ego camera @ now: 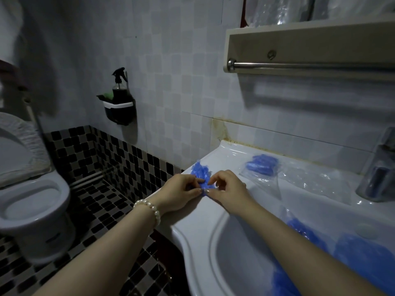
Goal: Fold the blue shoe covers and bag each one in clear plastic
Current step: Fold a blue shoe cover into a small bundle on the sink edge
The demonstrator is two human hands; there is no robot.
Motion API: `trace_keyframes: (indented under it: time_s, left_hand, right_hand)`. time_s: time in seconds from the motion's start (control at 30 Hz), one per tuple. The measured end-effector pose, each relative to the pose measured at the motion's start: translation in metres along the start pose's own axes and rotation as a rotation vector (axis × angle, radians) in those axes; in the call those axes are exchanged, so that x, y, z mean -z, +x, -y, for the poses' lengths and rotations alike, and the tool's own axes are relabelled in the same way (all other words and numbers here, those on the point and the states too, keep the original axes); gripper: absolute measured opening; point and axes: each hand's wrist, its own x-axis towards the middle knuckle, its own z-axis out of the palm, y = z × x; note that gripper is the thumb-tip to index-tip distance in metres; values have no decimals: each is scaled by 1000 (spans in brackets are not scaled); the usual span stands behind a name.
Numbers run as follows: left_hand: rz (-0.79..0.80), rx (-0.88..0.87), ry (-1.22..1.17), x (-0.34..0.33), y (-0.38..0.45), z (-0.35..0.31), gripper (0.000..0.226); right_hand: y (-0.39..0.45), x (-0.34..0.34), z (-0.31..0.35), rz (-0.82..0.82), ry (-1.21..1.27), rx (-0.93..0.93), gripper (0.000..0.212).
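Both hands meet over the near left corner of the white washbasin [213,212], working one blue shoe cover [201,175] that lies on the flat ledge there. The left hand [181,192], with a pearl bracelet [150,208] around its wrist, pinches the near edge of the cover between thumb and fingertips, and the right hand [226,189] pinches the same edge just beside it, so the thumbs almost touch; the crumpled rest of the cover spreads away beyond the fingers toward the basin's far corner. Past the right hand, further along the ledge toward the wall, a bagged shoe cover [261,165] lies flat inside its clear plastic bag [256,177], well apart from the hands. Loose clear plastic [316,184] lies crinkled to the right of that, reaching toward the chrome faucet [378,167]. Under and behind the right forearm, more blue shoe covers [352,253] sit heaped at the basin's right side; the dim light and the arm hide how many there are, or whether any are bagged. Well off to the left of the left hand, beyond the checkered floor tiles, stands a toilet [34,201], and a spray bottle [119,86] rests in a wall holder above the left hand.
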Motion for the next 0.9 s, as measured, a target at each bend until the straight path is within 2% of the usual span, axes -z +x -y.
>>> trace_keyframes:
  time_s: [0.07,0.17,0.3,0.4,0.47,0.53,0.6,0.7,0.77,0.9]
  left_hand:
    - [-7,-2,-17,0,0,-1,28]
    - [-4,-2,-40,-1,1,2,23]
    - [-7,-11,-135,0,-2,1,15]
    - [-5,-6,-115,0,-3,-1,17]
    - [-8,-3,-92,1,-2,-2,15]
    - [-2,-2,-78,1,-2,-2,12]
    - [-4,3,-93,2,-3,-2,15]
    - [-4,3,-92,2,-4,-3,8]
    - [-13,-25,-133,1,-5,-4,17]
    - [-37,-69,-47,2,-9,-8,27]
  right_hand:
    - [-3,0,-13,-10,100,85,22]
    - [1,0,-14,-41,-8,113,6]
    - [10,-3,1,52,-276,-54,19]
    - [11,-8,5,16,-355,-74,15]
    - [6,-11,1,-51,-230,7,11]
    - [-1,-9,-6,-66,6,117,13]
    - [-6,-5,-11,-64,99,181,14]
    - [-3,-6,-5,-61,-84,150,7]
    - [-1,-5,2,-7,-257,115,11]
    - [0,10,20,151,-278,-52,10]
